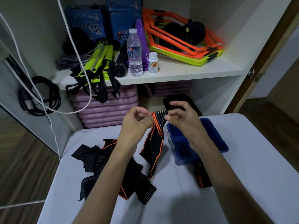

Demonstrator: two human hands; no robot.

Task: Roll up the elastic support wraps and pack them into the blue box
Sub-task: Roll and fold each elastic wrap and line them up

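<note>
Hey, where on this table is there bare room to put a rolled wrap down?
Bare table lies right of the blue box, and along the near edge between the forearms. A narrower strip runs between the hanging wrap and the box. The left half is crowded with loose wraps; another wrap lies just in front of the box.

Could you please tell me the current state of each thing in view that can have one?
Left hand: pinching the held wrap.
Right hand: pinching the same wrap.
Held wrap: unrolled, hanging down.
Loose wraps: unrolled, piled on table.
Blue box: open.
Water bottle: upright, capped.
</note>
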